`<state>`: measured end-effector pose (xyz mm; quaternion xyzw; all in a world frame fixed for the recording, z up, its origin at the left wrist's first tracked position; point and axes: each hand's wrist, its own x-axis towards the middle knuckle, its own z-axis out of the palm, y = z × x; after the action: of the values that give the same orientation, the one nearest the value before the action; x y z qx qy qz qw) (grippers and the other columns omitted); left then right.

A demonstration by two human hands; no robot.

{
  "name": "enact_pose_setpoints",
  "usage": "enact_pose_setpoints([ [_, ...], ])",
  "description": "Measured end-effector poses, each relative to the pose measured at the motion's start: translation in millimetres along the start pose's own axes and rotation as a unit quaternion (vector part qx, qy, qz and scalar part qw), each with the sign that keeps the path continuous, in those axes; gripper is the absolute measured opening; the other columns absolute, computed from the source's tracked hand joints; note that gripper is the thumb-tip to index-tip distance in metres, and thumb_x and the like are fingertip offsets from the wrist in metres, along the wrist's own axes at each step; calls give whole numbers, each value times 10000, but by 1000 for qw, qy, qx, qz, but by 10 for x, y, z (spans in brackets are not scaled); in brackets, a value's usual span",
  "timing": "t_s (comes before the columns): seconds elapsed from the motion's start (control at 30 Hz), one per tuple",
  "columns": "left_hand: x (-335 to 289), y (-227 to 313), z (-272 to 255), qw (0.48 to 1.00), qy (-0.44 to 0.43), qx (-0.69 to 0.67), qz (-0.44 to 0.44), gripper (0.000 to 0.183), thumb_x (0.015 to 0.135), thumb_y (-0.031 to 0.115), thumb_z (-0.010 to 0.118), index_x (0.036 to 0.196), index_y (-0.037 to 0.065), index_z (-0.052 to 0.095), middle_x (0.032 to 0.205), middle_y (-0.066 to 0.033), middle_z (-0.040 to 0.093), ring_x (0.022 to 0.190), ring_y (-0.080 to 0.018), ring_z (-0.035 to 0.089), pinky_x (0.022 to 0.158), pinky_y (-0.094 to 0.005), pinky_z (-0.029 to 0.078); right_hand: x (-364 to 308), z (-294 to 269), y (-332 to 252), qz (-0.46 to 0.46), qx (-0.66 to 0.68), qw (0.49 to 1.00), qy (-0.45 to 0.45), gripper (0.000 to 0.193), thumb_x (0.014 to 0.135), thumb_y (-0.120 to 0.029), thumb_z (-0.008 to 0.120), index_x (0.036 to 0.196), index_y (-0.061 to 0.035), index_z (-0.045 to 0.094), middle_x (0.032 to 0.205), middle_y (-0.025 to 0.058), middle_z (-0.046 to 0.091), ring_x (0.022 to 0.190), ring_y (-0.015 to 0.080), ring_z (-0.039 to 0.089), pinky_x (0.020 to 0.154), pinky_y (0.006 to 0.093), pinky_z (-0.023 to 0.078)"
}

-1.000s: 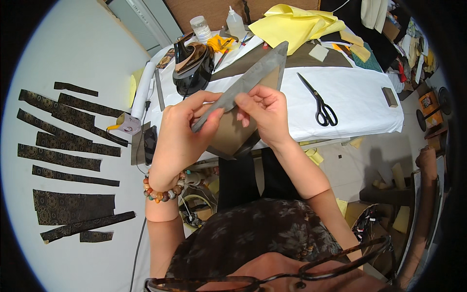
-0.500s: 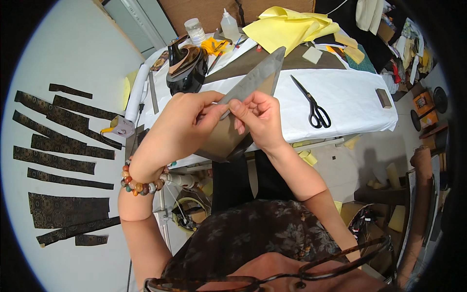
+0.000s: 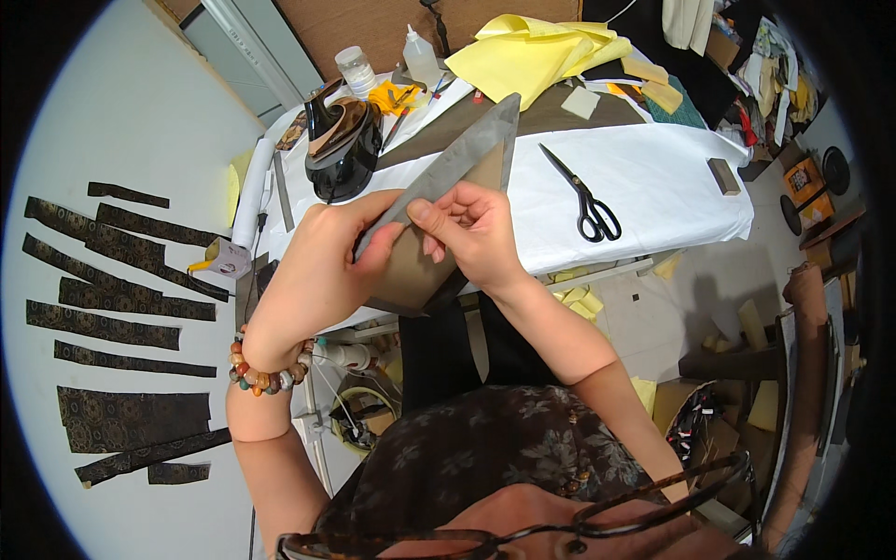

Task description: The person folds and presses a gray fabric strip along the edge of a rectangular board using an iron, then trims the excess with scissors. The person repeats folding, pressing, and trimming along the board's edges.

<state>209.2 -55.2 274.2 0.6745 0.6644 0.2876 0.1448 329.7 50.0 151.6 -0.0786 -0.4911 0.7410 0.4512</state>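
Observation:
A grey-brown fabric panel (image 3: pixel 485 171) is raised above the near edge of the table, with a lighter grey band folded along its upper edge. My left hand (image 3: pixel 327 252) pinches that band at its lower left end, thumb and fingers closed. My right hand (image 3: pixel 471 233) pinches the band farther up, its thumb on top and its fingers curled. Both hands hide part of the panel. Right of the panel, black-handled scissors (image 3: pixel 595 217) lie on the white covering with their blades closed, touched by neither hand.
A black iron (image 3: pixel 343 154) stands at the table's left. Behind it are a clear jar (image 3: pixel 355 71) and a squeeze bottle (image 3: pixel 420 58). Yellow sheet material (image 3: pixel 532 56) lies crumpled at the back. A small dark block (image 3: pixel 722 176) sits at the right end. Patterned strips (image 3: pixel 103 322) hang on the left wall.
My left hand has shifted left along the folded band, away from my right hand, so more of the band shows between them. The whole view has also moved slightly.

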Motion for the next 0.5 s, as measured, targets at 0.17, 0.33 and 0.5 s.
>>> enact_pose_setpoints([
  [0.17, -115, -196, -12, 999, -19, -46, -14, 453, 906, -8, 634, 1352, -17, 557, 903, -237, 672, 686, -143, 553, 676, -276, 482, 3, 86, -19, -3, -11, 1000, 10, 250, 913, -182, 758, 779, -21, 621, 616, 18, 620, 512, 50, 556, 457, 198, 417],
  [0.33, -234, -306, -1, 954, -11, -288, -78, 545, 928, -43, 634, 1444, -40, 457, 1268, -146, 664, 1071, -103, 604, 940, -252, 488, 11, 111, -10, -4, -7, 1000, 15, 254, 914, -178, 756, 780, -11, 619, 659, 32, 638, 524, 60, 568, 462, 198, 438],
  [0.5, -374, -300, 368, 924, 190, -322, -72, 476, 923, -4, 675, 1373, -48, 528, 1227, -159, 688, 1080, -121, 626, 959, -267, 492, -13, 73, -1, -7, -9, 1000, 23, 242, 915, -174, 755, 800, -11, 618, 681, 33, 650, 531, 64, 579, 468, 201, 451],
])
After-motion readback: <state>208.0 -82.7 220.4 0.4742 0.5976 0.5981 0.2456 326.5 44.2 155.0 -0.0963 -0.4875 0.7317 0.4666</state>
